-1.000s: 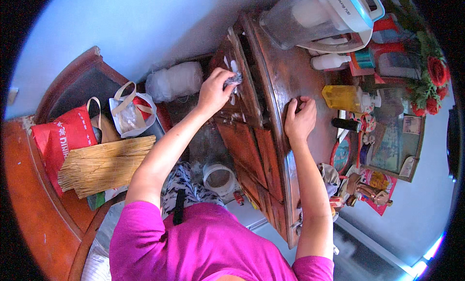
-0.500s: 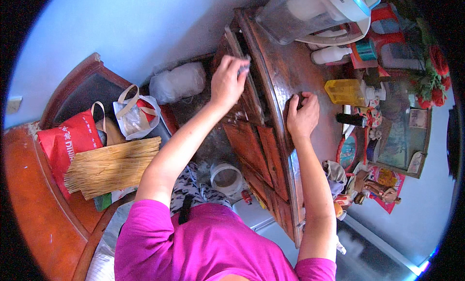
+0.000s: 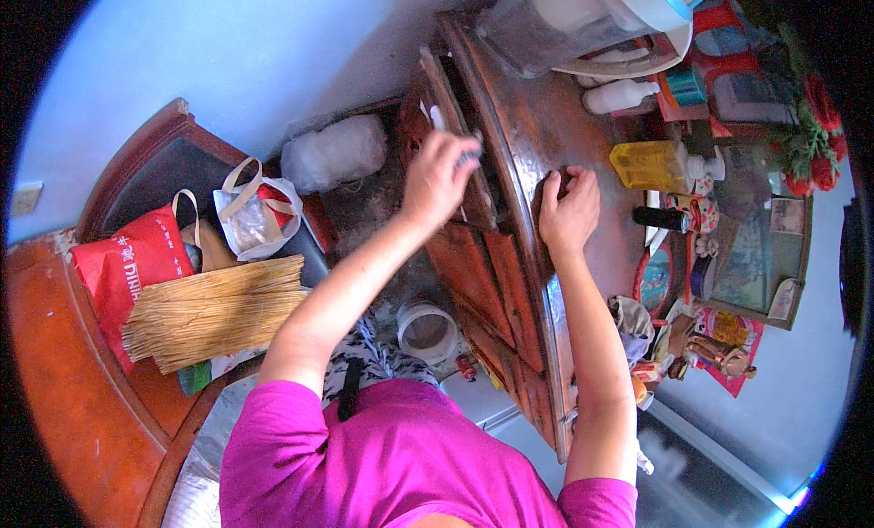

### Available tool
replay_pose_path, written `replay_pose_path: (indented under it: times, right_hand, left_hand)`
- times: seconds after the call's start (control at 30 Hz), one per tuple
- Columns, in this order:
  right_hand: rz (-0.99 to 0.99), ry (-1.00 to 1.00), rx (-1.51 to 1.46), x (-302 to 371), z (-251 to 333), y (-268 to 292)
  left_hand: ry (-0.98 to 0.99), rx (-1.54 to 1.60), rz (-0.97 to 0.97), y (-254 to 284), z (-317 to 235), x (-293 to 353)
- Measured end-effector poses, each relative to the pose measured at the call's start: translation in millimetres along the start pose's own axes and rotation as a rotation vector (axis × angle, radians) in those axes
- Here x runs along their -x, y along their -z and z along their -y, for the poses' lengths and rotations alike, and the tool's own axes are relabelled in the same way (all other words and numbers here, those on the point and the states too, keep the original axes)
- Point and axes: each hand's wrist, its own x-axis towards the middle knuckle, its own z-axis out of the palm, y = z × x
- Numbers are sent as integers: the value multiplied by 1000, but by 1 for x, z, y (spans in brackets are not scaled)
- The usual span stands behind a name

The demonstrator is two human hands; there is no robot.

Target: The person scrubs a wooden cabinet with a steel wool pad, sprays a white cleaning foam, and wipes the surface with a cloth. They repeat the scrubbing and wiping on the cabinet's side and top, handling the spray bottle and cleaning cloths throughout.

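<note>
My left hand is closed round a small dark grey wad, too covered and blurred to name. It is at the front of a drawer in the brown wooden cabinet. The drawer stands slightly out, with a dark gap under the cabinet top. A pale handle-like piece shows on the drawer front just beyond that hand. My right hand rests on the cabinet top near its front edge. Its fingers are bent and the thumb is apart, with nothing visible in it.
Along the cabinet's back stand a clear plastic jug, a white bottle, a yellow liquid bottle and a picture frame. At left a chair carries a red bag and bundled thin sticks. A white bucket sits below.
My left hand has slid along the drawer front toward me with the dark wad, uncovering the pale piece. My right hand has stayed nearly in place.
</note>
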Motion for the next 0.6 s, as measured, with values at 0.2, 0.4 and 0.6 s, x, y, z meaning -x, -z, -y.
replay_pose_path:
  times: [0.2,0.4,0.6]
  right_hand:
    - [7,-16,-20,0,0,2]
    - [21,-10,-11,-3,2,0]
    - [5,0,-14,-1,0,-4]
  left_hand:
    - [102,57,-158,-7,22,-11]
    - [162,-38,-505,-2,84,-130]
    - [150,88,-425,-21,54,-59]
